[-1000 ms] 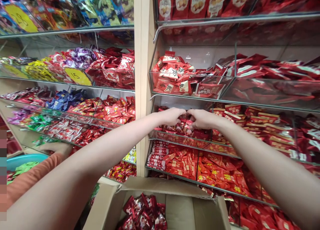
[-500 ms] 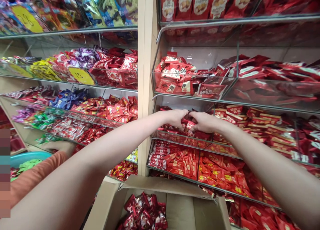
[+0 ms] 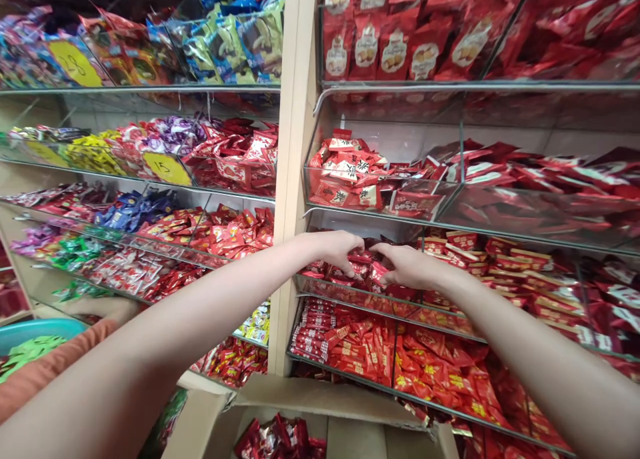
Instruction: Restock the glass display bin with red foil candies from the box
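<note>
Both my arms reach into a clear-fronted shelf bin of dark red wrapped candies [image 3: 370, 272], left of the gold-trimmed red packets. My left hand [image 3: 343, 251] bends down over the candies from the left, its thumb apart from its fingers. Facing it, my right hand [image 3: 404, 264] curves over the same pile, thumb spread from the index finger. A few candies show between the hands, touching or close to the fingertips. No candy is visibly lifted. Below, an open cardboard box [image 3: 320, 396] holds similar dark red candies [image 3: 280, 438].
A wooden upright [image 3: 293, 146] divides the shelves. A clear bin lip [image 3: 360, 296] runs under my hands, and a glass shelf [image 3: 375, 216] lies above. At left, a co-worker's orange sleeve [image 3: 60, 362] reaches past a teal basin [image 3: 45, 329].
The view has tilted up slightly, so the shelves and box sit lower in it. My hands stay at the same bin and have drawn slightly apart.
</note>
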